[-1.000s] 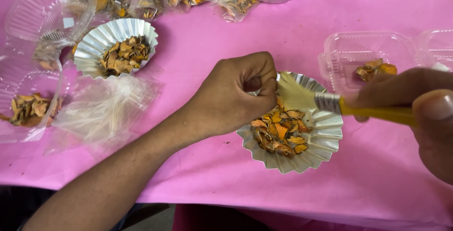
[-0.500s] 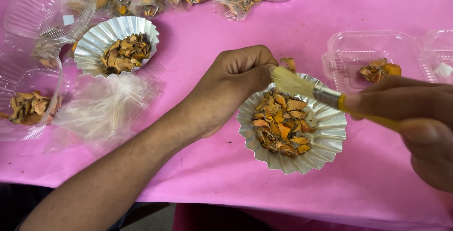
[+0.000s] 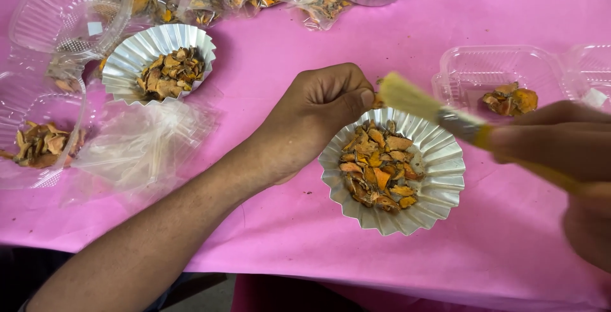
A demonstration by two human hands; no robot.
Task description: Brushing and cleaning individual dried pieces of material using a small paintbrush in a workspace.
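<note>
A foil cup of chips (image 3: 393,170) sits centre on the table (image 3: 267,63), another foil cup (image 3: 159,62) behind-left.

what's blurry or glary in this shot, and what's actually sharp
Head view: the right hand and its brush are soft, close to the lens; the left hand and the foil cup of orange chips are sharp; light glints off the foil pleats; lighting is even, shadows faint.

A second foil cup (image 3: 127,63) of orange chips, clear clamshell boxes (image 3: 490,73) and plastic bags (image 3: 143,143).
</note>
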